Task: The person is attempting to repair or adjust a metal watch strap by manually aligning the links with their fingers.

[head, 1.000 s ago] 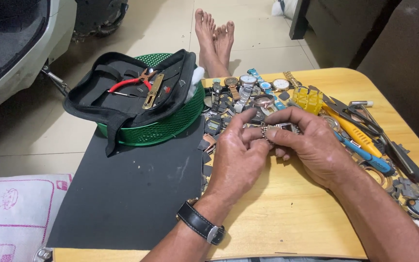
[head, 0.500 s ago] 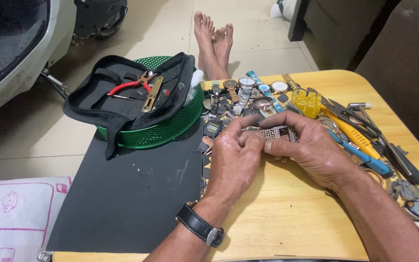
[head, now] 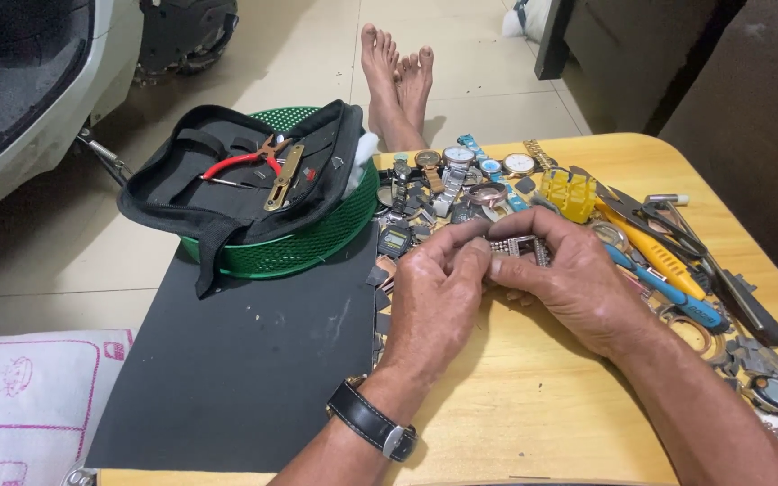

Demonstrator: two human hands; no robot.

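Both hands meet over a low wooden table (head: 533, 423). My left hand (head: 434, 301), with a black wristwatch on its wrist, and my right hand (head: 569, 279) pinch a small silver metal watch with a link band (head: 517, 247) between their fingertips. Just beyond the fingers lies a heap of watches and watch parts (head: 456, 193). A black mat (head: 245, 360) covers the table's left part.
A green round basket (head: 312, 243) holds a black tool pouch (head: 245, 180) with red pliers. A yellow block (head: 569, 192), yellow and blue-handled tools (head: 664, 274) and more watch parts lie at right. Someone's bare feet (head: 398, 76) rest on the tiled floor beyond.
Both hands have shifted slightly and turned the silver watch between the fingertips; the camera view moved a little. Nothing was let go.
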